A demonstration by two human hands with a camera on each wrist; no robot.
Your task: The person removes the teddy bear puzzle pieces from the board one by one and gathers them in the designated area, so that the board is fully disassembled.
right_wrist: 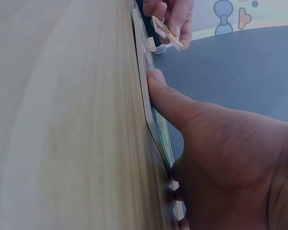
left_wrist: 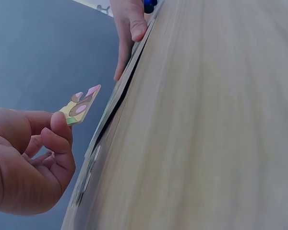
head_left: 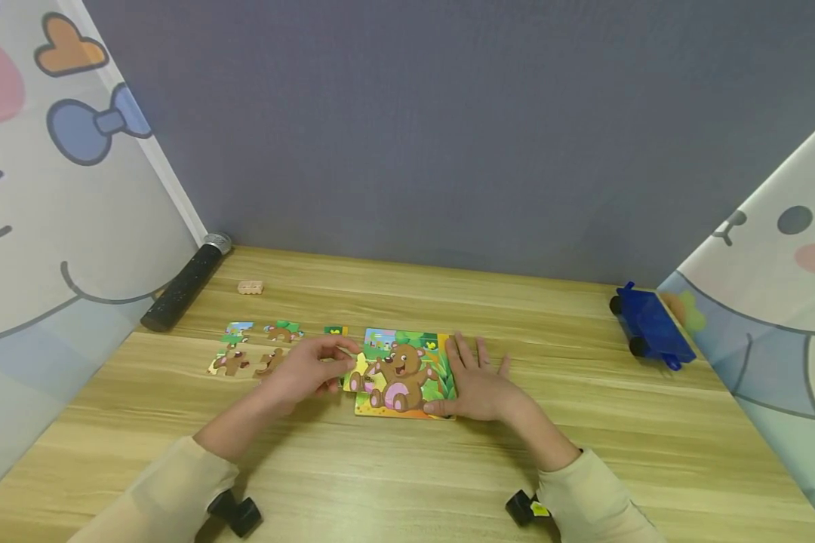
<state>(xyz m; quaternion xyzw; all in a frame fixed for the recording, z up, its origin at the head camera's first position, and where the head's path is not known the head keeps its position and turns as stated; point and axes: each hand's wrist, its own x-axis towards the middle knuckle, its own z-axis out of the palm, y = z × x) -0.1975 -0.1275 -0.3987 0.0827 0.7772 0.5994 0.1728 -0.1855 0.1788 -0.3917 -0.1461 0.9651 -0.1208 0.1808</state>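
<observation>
A flat puzzle board [head_left: 407, 412] with a brown bear picture lies on the wooden table. Over its left edge, my left hand [head_left: 310, 369] pinches a puzzle piece [left_wrist: 80, 106] between thumb and fingertips. That piece is yellow with brown and pink parts, and it is held tilted above the table. My right hand [head_left: 481, 391] rests at the board's right side, fingers spread, with the thumb on the board's lower right part. Left of the board lie several loose pieces, among them a bear-body piece [head_left: 231, 362] and a green-and-brown piece [head_left: 285, 330]. My left hand partly covers some of them.
A black microphone [head_left: 189, 286] lies at the table's back left, leaning toward the cartoon-printed side wall. Near it is a small beige block [head_left: 250, 287]. A blue toy cart [head_left: 652, 328] sits at the right. A dark grey panel [head_left: 421, 136] borders the table's back.
</observation>
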